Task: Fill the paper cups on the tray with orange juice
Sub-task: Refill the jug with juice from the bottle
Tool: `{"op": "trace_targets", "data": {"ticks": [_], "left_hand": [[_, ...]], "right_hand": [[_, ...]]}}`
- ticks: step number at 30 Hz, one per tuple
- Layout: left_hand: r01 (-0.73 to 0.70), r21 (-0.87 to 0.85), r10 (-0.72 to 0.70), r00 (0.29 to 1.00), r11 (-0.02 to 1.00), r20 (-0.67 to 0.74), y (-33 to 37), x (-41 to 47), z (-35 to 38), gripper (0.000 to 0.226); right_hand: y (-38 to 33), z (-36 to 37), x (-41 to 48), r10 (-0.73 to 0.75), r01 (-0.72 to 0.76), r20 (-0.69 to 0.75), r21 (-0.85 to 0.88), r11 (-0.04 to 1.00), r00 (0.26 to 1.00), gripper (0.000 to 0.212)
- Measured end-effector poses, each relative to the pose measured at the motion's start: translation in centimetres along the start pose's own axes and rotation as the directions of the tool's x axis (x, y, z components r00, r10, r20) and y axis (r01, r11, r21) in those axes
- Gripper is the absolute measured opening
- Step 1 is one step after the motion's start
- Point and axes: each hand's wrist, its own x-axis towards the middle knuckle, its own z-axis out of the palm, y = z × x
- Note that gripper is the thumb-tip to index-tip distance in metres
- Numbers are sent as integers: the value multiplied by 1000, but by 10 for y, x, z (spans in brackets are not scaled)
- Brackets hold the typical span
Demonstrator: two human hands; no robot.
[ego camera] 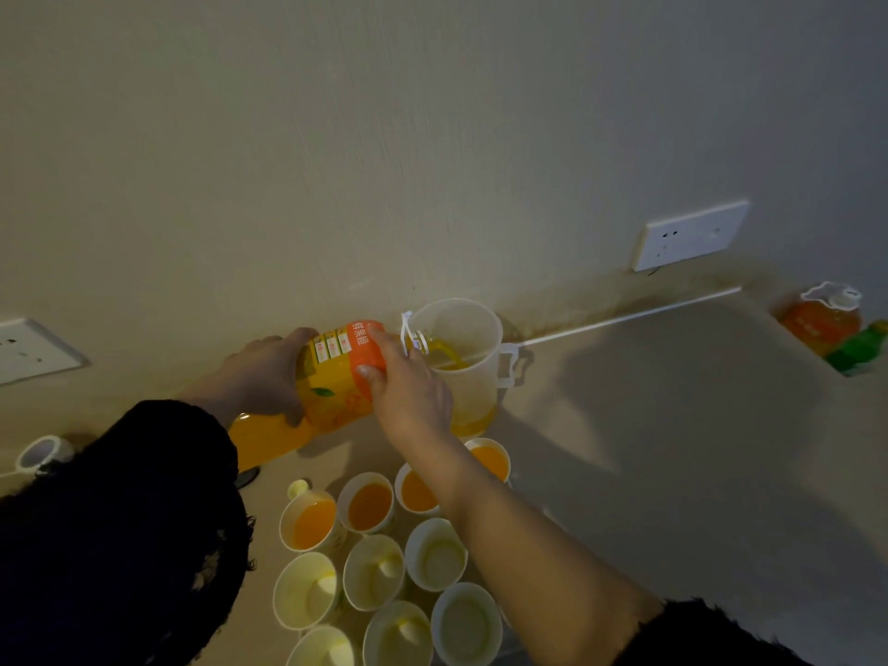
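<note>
Below, a smooth desk is met by a textured wall; the plastic bottle is gripped by left hand and right hand, tilted into a clear jug behind paper cups.

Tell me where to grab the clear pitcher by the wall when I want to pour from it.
Take the clear pitcher by its handle, coming from the right. It stands upright with the handle jutting out on that side. The juice bottle leans over its rim from the left, held by the left hand and right hand, so that side is blocked.
</note>
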Motion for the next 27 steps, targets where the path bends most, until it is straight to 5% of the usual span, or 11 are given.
{"op": "trace_targets", "data": {"ticks": [11, 17, 27], "left_hand": [[-47, -287, 29, 997, 957, -64, 8, -9, 11, 115], [-54, -573, 0, 996, 818, -94, 5, -12, 12, 115], [-110, -898, -97, 981, 427, -166, -15, -23, 22, 104]], "right_hand": [[-7, -11, 6, -53, 54, -155, 2, 999, 987, 49], [-39, -40, 11, -99, 167, -426, 126, 978, 899, 26], [-130, -96, 47, -123, 151, -88, 598, 787, 989, 29]]}}
